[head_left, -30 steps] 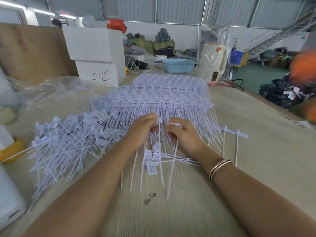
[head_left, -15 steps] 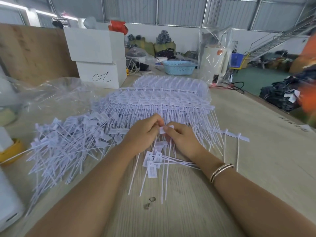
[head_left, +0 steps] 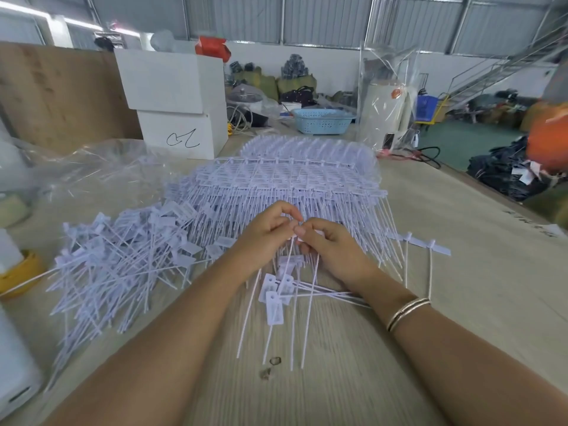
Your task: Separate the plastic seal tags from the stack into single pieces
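Left hand (head_left: 266,233) and right hand (head_left: 330,245) pinch joined seal tags (head_left: 293,241) near stack (head_left: 289,182); uneven twist risks snapped strap.

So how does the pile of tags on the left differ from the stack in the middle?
The left pile is loose single tags lying crisscross at all angles; the stack is tags still joined in neat rows, stems all pointing toward the person. The pile lies low and spread out; the stack is thicker and piled in layers. The hands work at the stack's near edge, not at the pile. Both are the same white plastic tags on the same table.
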The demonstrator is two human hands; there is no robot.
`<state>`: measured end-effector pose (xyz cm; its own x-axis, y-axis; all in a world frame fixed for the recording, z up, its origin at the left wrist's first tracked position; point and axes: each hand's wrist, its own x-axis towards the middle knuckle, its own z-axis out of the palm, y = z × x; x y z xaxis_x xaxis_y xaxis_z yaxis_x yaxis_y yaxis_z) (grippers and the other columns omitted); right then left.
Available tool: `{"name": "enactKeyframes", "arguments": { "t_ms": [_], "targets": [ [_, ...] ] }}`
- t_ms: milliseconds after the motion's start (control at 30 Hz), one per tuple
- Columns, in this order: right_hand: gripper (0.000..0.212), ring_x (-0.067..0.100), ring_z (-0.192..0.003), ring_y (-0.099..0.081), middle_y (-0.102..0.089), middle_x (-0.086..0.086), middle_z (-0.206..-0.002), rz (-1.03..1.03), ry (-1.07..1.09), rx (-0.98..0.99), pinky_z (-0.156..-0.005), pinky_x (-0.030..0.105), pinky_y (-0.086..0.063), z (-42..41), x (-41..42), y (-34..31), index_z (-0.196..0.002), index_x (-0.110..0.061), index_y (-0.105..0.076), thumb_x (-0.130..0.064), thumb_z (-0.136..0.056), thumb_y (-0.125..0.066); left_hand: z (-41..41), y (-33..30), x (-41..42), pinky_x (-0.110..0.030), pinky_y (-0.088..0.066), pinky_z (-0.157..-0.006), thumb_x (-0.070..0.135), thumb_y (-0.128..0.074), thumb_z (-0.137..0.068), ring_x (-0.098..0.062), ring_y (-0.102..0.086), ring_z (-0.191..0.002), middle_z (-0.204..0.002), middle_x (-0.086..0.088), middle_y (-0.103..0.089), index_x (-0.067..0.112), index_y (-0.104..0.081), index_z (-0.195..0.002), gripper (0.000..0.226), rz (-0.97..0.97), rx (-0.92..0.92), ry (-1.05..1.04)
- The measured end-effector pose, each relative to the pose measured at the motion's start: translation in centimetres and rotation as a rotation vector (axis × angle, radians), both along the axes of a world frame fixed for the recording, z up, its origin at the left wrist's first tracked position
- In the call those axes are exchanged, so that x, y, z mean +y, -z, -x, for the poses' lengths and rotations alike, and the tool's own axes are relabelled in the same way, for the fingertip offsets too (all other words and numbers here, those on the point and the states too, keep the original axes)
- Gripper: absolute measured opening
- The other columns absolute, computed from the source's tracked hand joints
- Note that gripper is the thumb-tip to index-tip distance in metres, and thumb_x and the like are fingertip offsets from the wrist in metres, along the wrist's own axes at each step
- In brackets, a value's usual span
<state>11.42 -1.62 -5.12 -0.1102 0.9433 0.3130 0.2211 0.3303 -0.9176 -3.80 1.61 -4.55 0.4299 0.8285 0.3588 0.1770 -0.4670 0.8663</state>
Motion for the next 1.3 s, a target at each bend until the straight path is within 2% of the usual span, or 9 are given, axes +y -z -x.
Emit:
{"name": "enactKeyframes", "arguments": {
  "t_ms": [167,267,433,600,767,867,967,1167,1300],
  "targets": [
    [0.021,0.017,-0.052,-0.037,-0.051,0.018,-0.062,-0.227,0.131,-0.150,-0.051,0.026,-0.029,0.6,0.1,0.1,-0.073,-0.021,-0.059,-0.023,-0.093,-0.056,-0.4,0.3,0.4,-0.019,-0.038,-0.050,0.010,-0.047,-0.097,0.000,-0.042,-0.049,-0.054,0.015,-0.053,0.035,-0.059,-0.085,0.031,0.120,-0.194,-0.025],
    [0.029,0.007,-0.044,-0.032,-0.044,-0.001,-0.055,-0.276,0.146,-0.191,-0.045,0.019,-0.027,0.5,-0.1,0.2,-0.066,-0.029,-0.052,-0.024,-0.094,-0.056,0.3,0.0,1.0,-0.023,-0.033,-0.051,0.009,-0.045,-0.097,-0.002,-0.041,-0.046,-0.051,0.010,-0.042,0.036,-0.060,-0.079,0.035,0.148,-0.350,-0.161],
    [0.039,0.020,-0.073,-0.054,-0.056,0.001,-0.077,-0.286,0.225,-0.618,-0.072,0.037,-0.042,-0.2,0.2,0.5,-0.076,-0.013,-0.061,-0.032,-0.090,-0.030,0.4,0.1,0.7,-0.015,-0.040,-0.056,-0.010,-0.037,-0.088,-0.001,-0.050,-0.052,-0.064,-0.002,-0.055,0.024,-0.056,-0.090,0.039,0.045,-0.126,-0.159],
    [0.038,0.004,-0.062,-0.050,-0.054,-0.009,-0.068,-0.217,0.262,-0.396,-0.059,0.025,-0.038,0.0,0.4,0.5,-0.081,-0.018,-0.057,-0.049,-0.093,-0.040,-0.8,0.7,0.0,-0.024,-0.041,-0.054,-0.005,-0.040,-0.092,-0.013,-0.051,-0.058,-0.073,0.007,-0.058,0.037,-0.044,-0.090,0.042,-0.131,0.135,-0.126],
    [0.023,0.003,-0.049,-0.041,-0.045,-0.011,-0.054,-0.183,0.217,-0.361,-0.052,0.014,-0.032,-0.4,0.5,0.6,-0.072,-0.013,-0.056,-0.026,-0.090,-0.062,-0.9,0.5,0.0,-0.029,-0.039,-0.053,-0.005,-0.041,-0.092,-0.019,-0.046,-0.055,-0.089,0.002,-0.053,0.022,-0.041,-0.097,0.028,-0.183,0.116,-0.203],
    [0.022,0.008,-0.057,-0.040,-0.045,-0.002,-0.061,-0.139,0.183,-0.164,-0.058,0.021,-0.034,-0.4,0.3,0.1,-0.072,-0.017,-0.053,-0.013,-0.093,-0.056,-0.2,0.3,0.3,-0.026,-0.035,-0.056,0.014,-0.045,-0.096,-0.008,-0.046,-0.051,-0.072,0.009,-0.055,0.022,-0.051,-0.090,0.011,-0.303,0.234,-0.302],
    [0.027,0.017,-0.064,-0.042,-0.045,0.002,-0.065,-0.100,0.169,-0.066,-0.064,0.029,-0.036,-0.4,0.1,-0.1,-0.070,-0.022,-0.049,-0.009,-0.095,-0.050,0.3,0.6,0.6,-0.024,-0.030,-0.057,0.030,-0.041,-0.098,-0.005,-0.040,-0.046,-0.049,0.007,-0.043,0.024,-0.045,-0.060,0.039,-0.360,0.385,-0.297],
    [0.032,0.021,-0.070,-0.055,-0.060,0.009,-0.073,0.043,0.017,-0.142,-0.073,0.040,-0.046,-0.3,0.1,0.4,-0.084,0.000,-0.061,-0.031,-0.093,-0.056,0.0,0.9,0.9,-0.023,-0.029,-0.047,0.028,-0.048,-0.095,-0.008,-0.039,-0.045,-0.049,0.005,-0.044,0.021,-0.041,-0.056,0.041,-0.407,0.477,-0.237],
    [0.029,0.016,-0.066,-0.052,-0.058,0.002,-0.064,0.037,-0.022,-0.127,-0.071,0.028,-0.040,-0.4,-0.1,0.0,-0.064,-0.022,-0.062,-0.030,-0.092,-0.059,0.0,0.6,0.6,-0.027,-0.027,-0.053,0.031,-0.045,-0.098,-0.011,-0.041,-0.049,-0.048,0.005,-0.043,0.026,-0.037,-0.055,0.044,-0.439,0.464,-0.255]
  ]
}}
